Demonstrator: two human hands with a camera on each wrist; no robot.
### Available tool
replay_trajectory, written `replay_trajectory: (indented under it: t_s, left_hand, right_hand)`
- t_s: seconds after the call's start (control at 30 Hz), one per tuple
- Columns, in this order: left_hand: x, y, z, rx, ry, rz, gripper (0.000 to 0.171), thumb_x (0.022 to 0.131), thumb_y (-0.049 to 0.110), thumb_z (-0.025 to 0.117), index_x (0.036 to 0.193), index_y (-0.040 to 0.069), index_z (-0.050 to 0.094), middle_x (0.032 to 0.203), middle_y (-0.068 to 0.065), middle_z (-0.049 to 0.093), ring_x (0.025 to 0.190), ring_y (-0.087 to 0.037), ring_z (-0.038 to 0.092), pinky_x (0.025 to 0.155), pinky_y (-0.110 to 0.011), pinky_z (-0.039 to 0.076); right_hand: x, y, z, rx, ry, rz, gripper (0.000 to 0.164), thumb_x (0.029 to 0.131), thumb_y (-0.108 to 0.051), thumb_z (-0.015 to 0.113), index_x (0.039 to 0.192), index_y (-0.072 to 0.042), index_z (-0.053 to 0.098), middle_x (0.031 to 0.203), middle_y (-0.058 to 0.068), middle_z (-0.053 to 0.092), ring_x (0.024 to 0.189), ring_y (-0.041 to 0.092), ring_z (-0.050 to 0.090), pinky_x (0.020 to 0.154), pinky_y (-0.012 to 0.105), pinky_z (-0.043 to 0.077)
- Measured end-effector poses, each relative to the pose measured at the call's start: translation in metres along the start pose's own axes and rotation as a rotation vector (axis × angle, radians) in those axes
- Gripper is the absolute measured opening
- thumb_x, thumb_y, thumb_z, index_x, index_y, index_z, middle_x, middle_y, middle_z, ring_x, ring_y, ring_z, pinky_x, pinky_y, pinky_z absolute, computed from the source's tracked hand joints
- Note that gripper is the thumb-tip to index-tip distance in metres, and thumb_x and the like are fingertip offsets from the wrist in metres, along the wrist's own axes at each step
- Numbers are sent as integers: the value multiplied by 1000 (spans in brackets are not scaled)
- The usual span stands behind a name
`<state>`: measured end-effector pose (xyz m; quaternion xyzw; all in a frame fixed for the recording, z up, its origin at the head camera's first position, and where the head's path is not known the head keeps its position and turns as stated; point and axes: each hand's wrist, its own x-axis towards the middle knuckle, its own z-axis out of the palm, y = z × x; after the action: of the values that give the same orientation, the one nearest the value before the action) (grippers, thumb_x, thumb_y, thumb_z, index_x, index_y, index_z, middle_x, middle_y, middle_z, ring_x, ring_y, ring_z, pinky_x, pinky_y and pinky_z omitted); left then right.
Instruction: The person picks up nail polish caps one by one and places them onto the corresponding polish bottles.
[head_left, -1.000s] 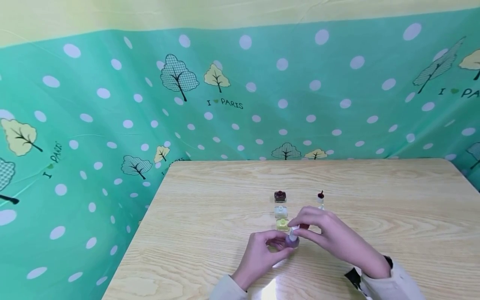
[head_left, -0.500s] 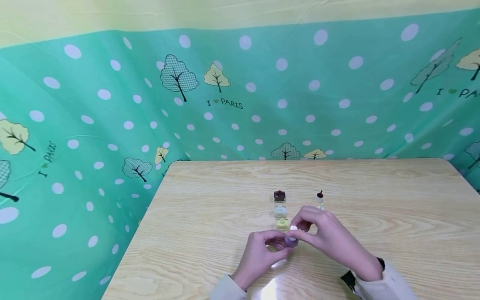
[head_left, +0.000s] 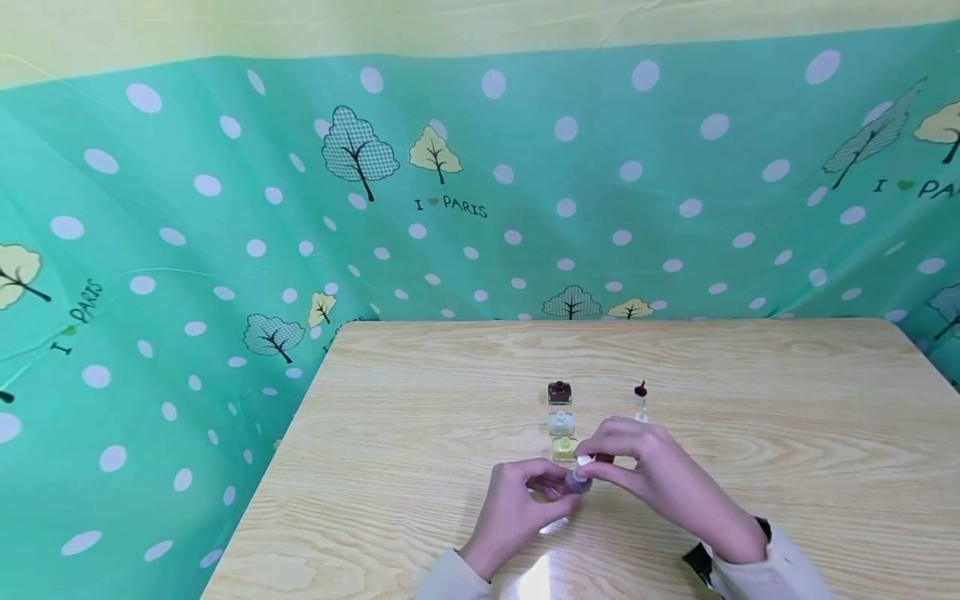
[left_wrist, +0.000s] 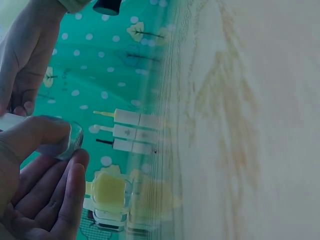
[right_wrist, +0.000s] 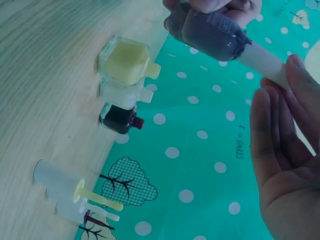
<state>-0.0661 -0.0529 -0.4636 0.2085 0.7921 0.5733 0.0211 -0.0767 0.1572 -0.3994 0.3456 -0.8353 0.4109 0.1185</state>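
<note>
Over the near part of the table, my left hand (head_left: pixel 517 504) grips a small glass nail polish bottle (right_wrist: pixel 212 35) with purple polish between thumb and fingers. My right hand (head_left: pixel 652 475) pinches the bottle's long white cap (right_wrist: pixel 265 62) between thumb and fingertips. The cap sits at the bottle's neck, and purple polish shows around the neck in the right wrist view. Just beyond my hands, a yellow polish bottle (head_left: pixel 565 449), a whitish one (head_left: pixel 561 423) and a dark red one (head_left: pixel 559 393) stand uncapped in a row.
Right of the bottles, white caps stand upside down with their brushes upward: one with a yellow brush (right_wrist: pixel 59 180), one with a whitish brush (right_wrist: pixel 102 212) and one with a dark red brush (head_left: pixel 640 393). A patterned green cloth (head_left: pixel 525 183) hangs behind the wooden table (head_left: pixel 420 392).
The purple bottle and both hands have shifted slightly left. My right fingers have changed their hold around the white cap. The standing bottles and caps have stayed put.
</note>
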Motion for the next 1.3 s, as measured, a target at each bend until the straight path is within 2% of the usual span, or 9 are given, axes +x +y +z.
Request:
replay_trajectory:
  t_s: [0.17, 0.4, 0.67, 0.93, 1.1, 1.3]
  left_hand:
    - [1, 0, 1, 9, 17, 7, 19, 79, 10, 82, 97, 11, 76, 89, 0, 77, 72, 1, 67, 69, -21, 60]
    - [2, -1, 2, 21, 5, 11, 21, 81, 9, 80, 102, 10, 74, 93, -1, 76, 74, 1, 67, 70, -20, 59]
    - [2, 1, 1, 148, 26, 52, 28, 81, 15, 81, 108, 17, 74, 98, 9, 75, 88, 2, 66, 82, -24, 57]
    - [3, 2, 1, 167, 30, 69, 31, 82, 17, 80, 112, 17, 72, 99, 8, 75, 89, 1, 67, 84, -23, 56]
    - [2, 0, 0, 172, 20, 53, 27, 83, 20, 80, 109, 17, 74, 99, 8, 76, 89, 1, 67, 86, -22, 56]
    - [1, 0, -1, 193, 52, 7, 29, 80, 25, 82, 107, 17, 76, 102, 7, 76, 94, -2, 68, 90, -24, 55]
  right_hand:
    - [-1, 0, 4, -15, 67, -38, 20, 78, -9, 82, 94, -20, 76, 85, -18, 67, 75, -3, 60, 65, 8, 50]
    - [-2, 0, 7, -43, 96, 0, 18, 78, -10, 82, 92, -19, 75, 88, -16, 67, 77, -3, 62, 68, 9, 53]
    - [-1, 0, 6, -39, 84, 21, 19, 79, -8, 82, 92, -19, 74, 89, -15, 67, 77, -3, 62, 68, 11, 54]
    - [-1, 0, 6, -41, 70, 19, 19, 79, -9, 81, 93, -19, 74, 90, -15, 68, 77, -4, 61, 67, 15, 56]
    - [-3, 0, 5, -59, 59, 4, 25, 79, -10, 82, 100, -19, 73, 93, -14, 68, 78, -3, 60, 67, 18, 56]
    - [-5, 1, 5, -74, 37, 58, 28, 82, -15, 81, 107, -21, 71, 98, -18, 66, 81, -4, 59, 69, 21, 56]
